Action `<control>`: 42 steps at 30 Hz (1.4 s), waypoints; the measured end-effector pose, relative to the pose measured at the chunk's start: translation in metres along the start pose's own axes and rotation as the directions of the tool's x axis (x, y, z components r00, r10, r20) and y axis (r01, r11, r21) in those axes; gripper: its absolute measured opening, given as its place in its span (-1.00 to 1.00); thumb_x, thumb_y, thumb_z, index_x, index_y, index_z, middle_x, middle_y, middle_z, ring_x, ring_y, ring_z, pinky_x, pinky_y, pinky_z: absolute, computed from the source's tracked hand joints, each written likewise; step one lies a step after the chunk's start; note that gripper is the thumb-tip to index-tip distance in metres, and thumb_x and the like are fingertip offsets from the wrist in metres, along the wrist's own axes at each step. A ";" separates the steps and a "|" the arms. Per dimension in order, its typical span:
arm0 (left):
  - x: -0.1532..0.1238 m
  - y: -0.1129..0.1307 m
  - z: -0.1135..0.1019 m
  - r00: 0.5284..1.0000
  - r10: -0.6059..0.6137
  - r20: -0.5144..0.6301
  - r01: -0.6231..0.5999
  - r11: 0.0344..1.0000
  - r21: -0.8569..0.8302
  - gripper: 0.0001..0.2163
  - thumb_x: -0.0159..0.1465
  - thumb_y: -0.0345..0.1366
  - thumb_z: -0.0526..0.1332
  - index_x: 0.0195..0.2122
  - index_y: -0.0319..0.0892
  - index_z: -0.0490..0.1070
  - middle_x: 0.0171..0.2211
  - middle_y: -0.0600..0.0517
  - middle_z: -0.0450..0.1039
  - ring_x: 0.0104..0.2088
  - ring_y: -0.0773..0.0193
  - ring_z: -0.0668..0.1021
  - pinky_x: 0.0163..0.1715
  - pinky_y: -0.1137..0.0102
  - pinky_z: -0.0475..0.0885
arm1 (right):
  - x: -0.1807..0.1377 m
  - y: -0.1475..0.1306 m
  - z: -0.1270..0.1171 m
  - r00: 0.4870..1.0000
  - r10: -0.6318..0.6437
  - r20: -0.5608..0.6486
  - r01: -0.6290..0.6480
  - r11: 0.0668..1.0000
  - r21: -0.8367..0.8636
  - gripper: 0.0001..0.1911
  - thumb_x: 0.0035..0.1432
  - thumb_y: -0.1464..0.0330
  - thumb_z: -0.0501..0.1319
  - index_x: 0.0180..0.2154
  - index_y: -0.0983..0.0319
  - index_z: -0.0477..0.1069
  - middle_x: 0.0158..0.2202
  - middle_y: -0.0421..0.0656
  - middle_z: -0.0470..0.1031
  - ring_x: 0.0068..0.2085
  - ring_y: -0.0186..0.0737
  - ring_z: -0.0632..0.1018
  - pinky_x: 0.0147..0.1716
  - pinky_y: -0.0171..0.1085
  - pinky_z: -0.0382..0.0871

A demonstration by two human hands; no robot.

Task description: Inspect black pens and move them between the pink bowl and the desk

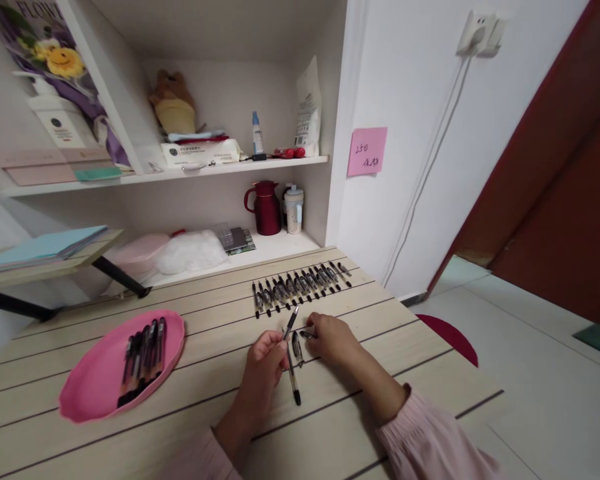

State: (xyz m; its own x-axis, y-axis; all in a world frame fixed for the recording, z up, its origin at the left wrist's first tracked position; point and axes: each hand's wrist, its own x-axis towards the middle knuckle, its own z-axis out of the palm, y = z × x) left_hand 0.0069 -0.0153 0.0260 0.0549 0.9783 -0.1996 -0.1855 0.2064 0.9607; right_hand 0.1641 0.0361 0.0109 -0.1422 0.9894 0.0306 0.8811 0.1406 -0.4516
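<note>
My left hand (264, 373) is closed around a thin black pen part (290, 323) that points up and to the right. My right hand (333, 340) rests on the wooden table (405, 347) with its fingers pinched on a small black pen piece (306, 334). Between the hands lie a pen cap (297, 347) and a long black pen (293, 381). Beyond my hands a row of several black pen pieces (300, 285) is laid out side by side. A pink oval tray (95, 380) at the left holds several black pens (143, 357).
Behind the table is a white shelf unit with a dark red jug (266, 207), a white cup (294, 209), a plastic bag (190, 251) and boxes. A pink sticky note (367, 151) is on the wall. A red stool (450, 333) stands at the table's right edge.
</note>
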 end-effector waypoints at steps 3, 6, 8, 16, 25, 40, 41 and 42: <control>-0.001 0.001 0.001 1.000 -0.010 0.026 0.010 1.000 0.027 -0.83 0.02 -0.24 0.18 -0.40 -0.20 0.29 -0.74 0.21 0.22 -0.78 0.59 0.01 -0.74 0.57 -0.21 | 0.006 0.004 -0.004 0.992 0.064 -0.111 -0.035 0.969 0.246 -0.90 -0.14 0.42 0.18 -0.45 0.24 0.38 -0.45 -0.15 0.46 -0.38 -0.24 0.43 -0.42 -0.32 0.13; 0.002 -0.001 0.000 0.998 -0.030 0.046 0.027 0.998 0.062 -0.82 0.00 -0.22 0.20 -0.44 -0.19 0.28 -0.76 0.21 0.22 -0.78 0.58 0.03 -0.74 0.57 -0.19 | 0.011 0.006 -0.013 0.966 0.139 -0.220 0.065 0.692 0.719 -0.87 -0.09 0.32 0.20 -0.52 0.22 0.27 -0.57 -0.25 0.35 -0.51 -0.34 0.36 -0.49 -0.35 0.15; 0.006 -0.004 -0.001 0.997 -0.038 0.063 0.033 0.996 0.078 -0.82 -0.02 -0.22 0.21 -0.45 -0.19 0.28 -0.77 0.20 0.23 -0.78 0.57 0.04 -0.74 0.57 -0.18 | 0.012 0.005 -0.019 0.953 0.200 -0.229 0.145 0.362 0.921 -0.79 -0.08 0.25 0.23 -0.47 0.21 0.24 -0.57 -0.30 0.32 -0.54 -0.39 0.33 -0.54 -0.38 0.16; 0.013 -0.013 -0.006 0.996 0.008 0.094 -0.020 0.992 0.125 -0.83 0.00 -0.22 0.19 -0.46 -0.20 0.28 -0.77 0.19 0.24 -0.77 0.55 0.08 -0.73 0.56 -0.12 | 0.004 -0.005 -0.024 0.985 0.118 -0.126 0.123 0.035 0.992 -0.69 -0.18 0.27 0.35 -0.37 0.24 0.35 -0.55 -0.32 0.34 -0.58 -0.48 0.37 -0.62 -0.46 0.16; 0.007 -0.008 -0.002 1.000 -0.007 0.015 0.005 0.994 0.113 -0.86 -0.02 -0.25 0.20 -0.50 -0.19 0.28 -0.76 0.20 0.22 -0.78 0.56 0.09 -0.73 0.57 -0.11 | 0.002 -0.019 -0.004 0.996 -0.067 0.059 -0.050 0.127 0.991 -0.69 -0.23 0.26 0.38 -0.45 0.28 0.35 -0.68 -0.30 0.37 -0.66 -0.43 0.39 -0.69 -0.46 0.20; 0.012 -0.010 -0.007 0.996 0.086 0.012 -0.087 0.983 0.159 -0.86 -0.04 -0.23 0.20 -0.50 -0.19 0.34 -0.73 0.16 0.27 -0.73 0.49 0.18 -0.69 0.56 0.05 | -0.003 -0.026 0.004 0.993 -0.099 0.064 -0.057 0.068 0.996 -0.66 -0.15 0.21 0.34 -0.38 0.27 0.34 -0.66 -0.32 0.36 -0.67 -0.49 0.35 -0.70 -0.49 0.17; 0.013 -0.008 -0.008 0.989 0.150 0.007 -0.148 0.968 0.204 -0.86 -0.03 -0.23 0.20 -0.50 -0.19 0.37 -0.69 0.13 0.30 -0.69 0.46 0.24 -0.66 0.54 0.12 | -0.003 -0.025 0.004 0.994 -0.098 0.055 -0.048 0.071 0.996 -0.65 -0.13 0.18 0.32 -0.36 0.27 0.34 -0.64 -0.30 0.38 -0.66 -0.47 0.37 -0.69 -0.48 0.18; 0.014 -0.005 -0.010 0.973 0.231 -0.006 -0.221 0.939 0.263 -0.86 -0.03 -0.24 0.21 -0.50 -0.19 0.40 -0.63 0.11 0.32 -0.64 0.42 0.29 -0.62 0.52 0.18 | -0.002 -0.023 0.003 0.995 -0.088 0.043 -0.037 0.071 0.997 -0.63 -0.12 0.15 0.30 -0.33 0.25 0.34 -0.60 -0.28 0.41 -0.64 -0.45 0.39 -0.68 -0.47 0.18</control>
State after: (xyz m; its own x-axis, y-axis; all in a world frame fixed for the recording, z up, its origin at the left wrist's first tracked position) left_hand -0.0016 -0.0023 0.0165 0.0052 0.9996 0.0263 0.0713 -0.0266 0.9971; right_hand 0.1422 0.0306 0.0186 -0.2389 0.9705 0.0319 -0.3820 -0.0638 -0.9220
